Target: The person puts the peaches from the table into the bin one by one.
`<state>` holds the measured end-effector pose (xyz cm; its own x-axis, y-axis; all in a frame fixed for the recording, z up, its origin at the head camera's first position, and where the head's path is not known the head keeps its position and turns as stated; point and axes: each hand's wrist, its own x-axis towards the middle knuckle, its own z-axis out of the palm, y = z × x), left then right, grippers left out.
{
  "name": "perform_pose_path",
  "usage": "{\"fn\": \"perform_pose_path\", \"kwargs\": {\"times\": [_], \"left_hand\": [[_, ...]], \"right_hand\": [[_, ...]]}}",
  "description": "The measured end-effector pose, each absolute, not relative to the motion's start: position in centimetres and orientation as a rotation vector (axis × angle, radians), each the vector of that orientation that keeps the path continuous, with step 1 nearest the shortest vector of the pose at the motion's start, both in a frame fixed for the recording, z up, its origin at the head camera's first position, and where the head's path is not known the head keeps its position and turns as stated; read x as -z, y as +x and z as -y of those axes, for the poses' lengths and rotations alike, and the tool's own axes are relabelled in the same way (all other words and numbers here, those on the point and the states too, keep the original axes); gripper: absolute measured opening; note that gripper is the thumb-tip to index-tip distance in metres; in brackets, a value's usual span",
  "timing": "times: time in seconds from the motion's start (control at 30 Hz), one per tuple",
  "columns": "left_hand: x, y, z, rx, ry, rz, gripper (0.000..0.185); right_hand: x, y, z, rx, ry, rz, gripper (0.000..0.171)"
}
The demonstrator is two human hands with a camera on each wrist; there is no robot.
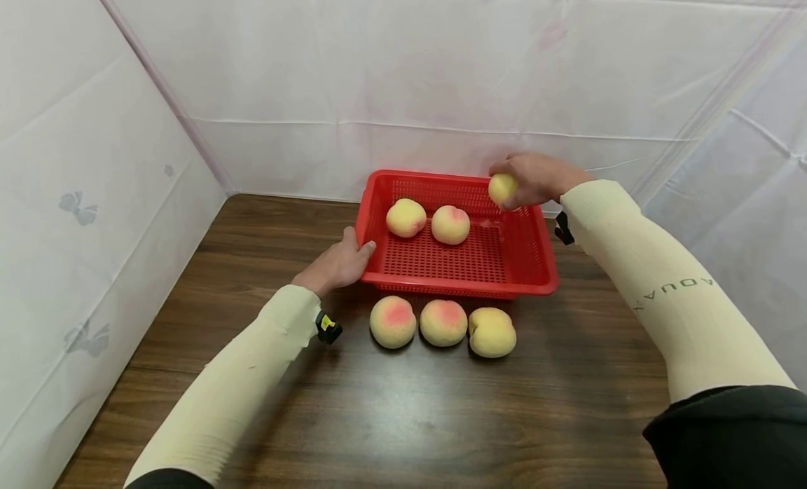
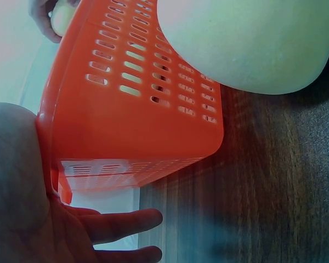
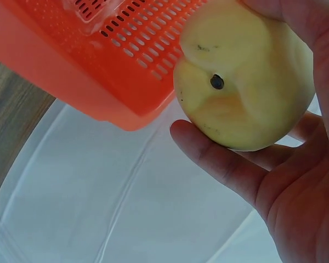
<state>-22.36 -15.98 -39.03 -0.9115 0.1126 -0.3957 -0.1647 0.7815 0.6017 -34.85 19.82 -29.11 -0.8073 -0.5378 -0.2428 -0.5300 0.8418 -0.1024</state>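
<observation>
Nearby, three peaches (image 1: pixel 443 325) line the table (image 1: pixel 403 419) before the basket (image 1: pixel 504 287) (two inside); right hand (image 1: pixel 536 179) fingers curl round a peach (image 1: pixel 502 188), left hand (image 1: pixel 335 265) fingers straight against the rim.

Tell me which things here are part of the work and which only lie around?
Part of the work:
- right hand holding a peach
- left hand on the red basket
- two peaches in basket
- three peaches on table

Only around:
- white cloth walls
- wooden table
</observation>
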Motion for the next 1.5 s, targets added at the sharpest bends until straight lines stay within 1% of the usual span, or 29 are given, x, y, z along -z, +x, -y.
{"fn": "perform_pose_path", "kwargs": {"times": [0.23, 0.47, 0.63, 0.87, 1.13, 1.5], "left_hand": [[39.0, -22.2, 15.9, -0.91, -0.033, -2.562, 0.05], [39.0, -22.0, 15.7, -0.9, -0.029, -2.568, 0.05], [39.2, -22.0, 15.7, -0.929, -0.032, -2.56, 0.049], [39.2, -22.1, 15.7, -0.922, -0.03, -2.551, 0.05], [39.1, -22.0, 15.7, -0.928, -0.031, -2.547, 0.05], [38.9, -22.0, 15.6, -0.925, -0.03, -2.558, 0.052]], "right_hand": [[29.4, -34.9, -19.9, 0.047, -0.782, -2.739, 0.05], [30.1, -34.9, -20.0, 0.091, -0.742, -2.729, 0.052], [30.5, -35.1, -20.0, 0.105, -0.726, -2.725, 0.049], [31.3, -35.0, -20.0, 0.113, -0.744, -2.723, 0.048], [31.9, -35.1, -19.8, 0.049, -0.75, -2.705, 0.042], [33.1, -35.2, -19.3, 0.066, -0.745, -2.684, 0.053]]}}
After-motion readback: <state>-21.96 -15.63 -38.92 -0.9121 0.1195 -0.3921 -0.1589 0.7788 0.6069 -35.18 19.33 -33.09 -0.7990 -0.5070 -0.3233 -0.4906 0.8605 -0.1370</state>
